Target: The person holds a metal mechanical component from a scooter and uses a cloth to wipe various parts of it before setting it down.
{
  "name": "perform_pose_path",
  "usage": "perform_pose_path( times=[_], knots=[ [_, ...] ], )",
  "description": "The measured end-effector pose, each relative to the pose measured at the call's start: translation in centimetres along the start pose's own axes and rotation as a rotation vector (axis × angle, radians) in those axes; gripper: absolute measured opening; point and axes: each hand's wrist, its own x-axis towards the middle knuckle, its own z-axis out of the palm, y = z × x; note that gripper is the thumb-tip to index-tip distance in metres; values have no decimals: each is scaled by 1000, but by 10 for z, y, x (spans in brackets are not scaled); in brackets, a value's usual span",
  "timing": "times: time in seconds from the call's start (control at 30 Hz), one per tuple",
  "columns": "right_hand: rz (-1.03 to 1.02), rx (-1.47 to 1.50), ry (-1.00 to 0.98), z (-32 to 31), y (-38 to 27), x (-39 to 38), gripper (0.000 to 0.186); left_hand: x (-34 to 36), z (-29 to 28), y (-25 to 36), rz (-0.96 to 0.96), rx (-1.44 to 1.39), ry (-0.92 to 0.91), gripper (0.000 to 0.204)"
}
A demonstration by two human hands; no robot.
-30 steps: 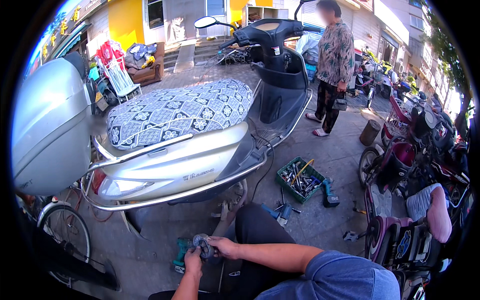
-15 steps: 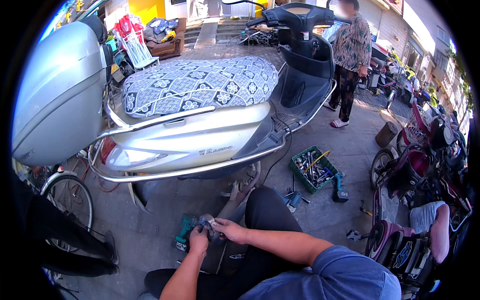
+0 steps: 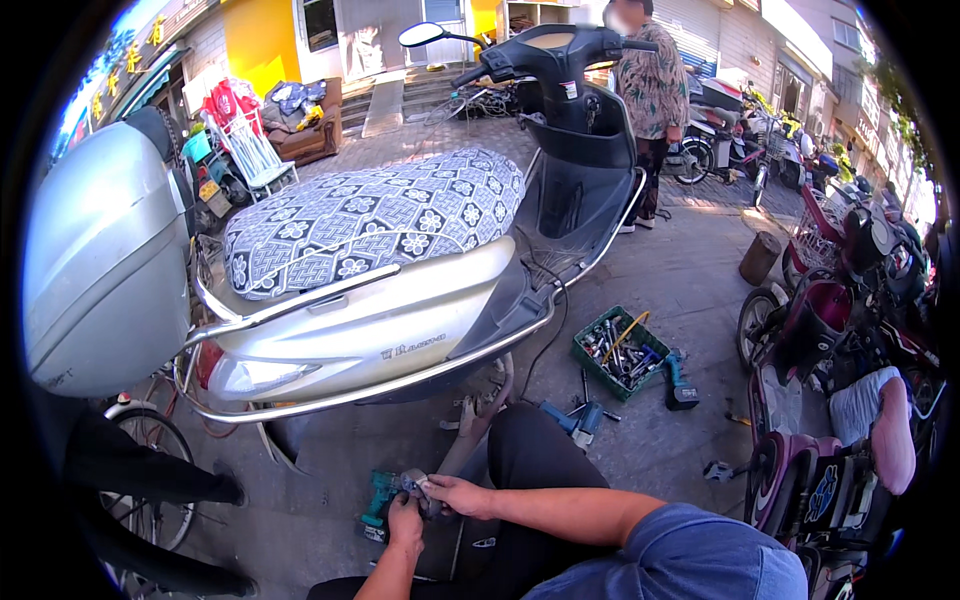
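On my feed, lower centre of frame, left hand (image 3: 405, 519) and right hand (image 3: 462, 496) keep a two-sided grip clamped on a grey part (image 3: 412, 482), presumably for steadiness, teal drill (image 3: 379, 492) beside them and green crate (image 3: 596, 371) right of centre, likely for reach.

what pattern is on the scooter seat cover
The seat cover has white flowers among dark geometric patches, clearest in the head view.
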Motion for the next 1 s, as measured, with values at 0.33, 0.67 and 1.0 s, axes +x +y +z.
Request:
perform_pose_path(
  times=[0.33,0.67,1.0],
  knots=[
    [-25,-213,-32,6,0,-9,32,12,-1,-20,16,-54,-30,8],
    [-76,-238,14,8,13,-3,32,21,-7,-30,69,34,0,16],
    [-280,147,538,-46,-124,-36,37,-13,-5,67,48,-270,-67,36]
  ],
)
